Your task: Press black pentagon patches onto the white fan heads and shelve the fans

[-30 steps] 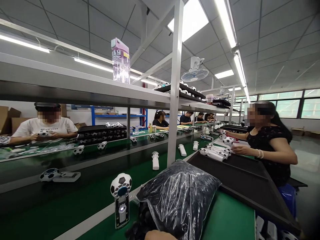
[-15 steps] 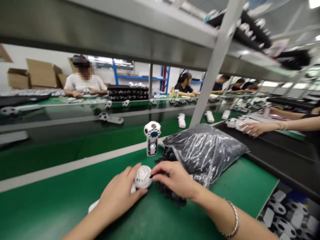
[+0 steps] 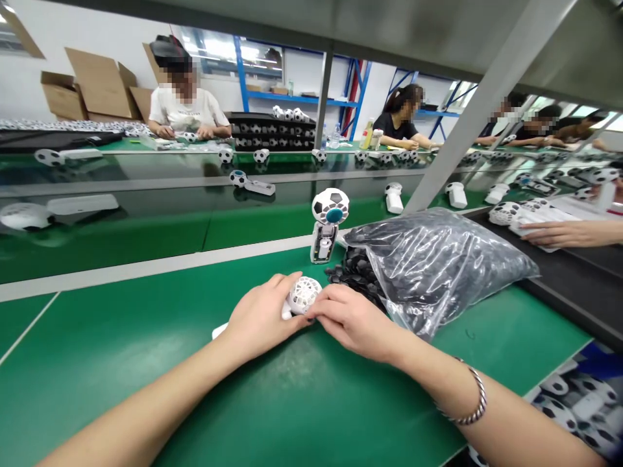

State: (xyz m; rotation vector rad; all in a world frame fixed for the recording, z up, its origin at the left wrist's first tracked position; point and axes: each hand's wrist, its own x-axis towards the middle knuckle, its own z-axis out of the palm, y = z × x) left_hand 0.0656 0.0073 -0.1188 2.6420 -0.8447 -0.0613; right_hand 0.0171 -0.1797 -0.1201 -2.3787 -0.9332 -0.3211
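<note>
My left hand point(image 3: 263, 316) is closed around a white device with a round lattice head point(image 3: 305, 295), which lies on the green work surface point(image 3: 209, 402). The fingertips of my right hand point(image 3: 348, 319) are pinched together against the right side of that head; a small dark bit shows at them, too small to make out. Black pieces point(image 3: 357, 272) are heaped just behind my right hand, at the mouth of a clear plastic bag point(image 3: 442, 266) full of dark pieces. An upright device with a football-patterned head point(image 3: 330, 207) stands behind the lattice head.
A conveyor point(image 3: 160, 224) carrying several football-headed devices runs across behind the work surface. A slanted metal post point(image 3: 467, 123) rises behind the bag. At the right, another person's hand point(image 3: 555, 233) rests on white devices over a black tray point(image 3: 579, 275). People sit across the conveyor.
The camera view has shifted, so the scene sits further left or higher. My right fingertips have moved in against the lattice head's lower right side, and the dark piece they held is now mostly hidden.
</note>
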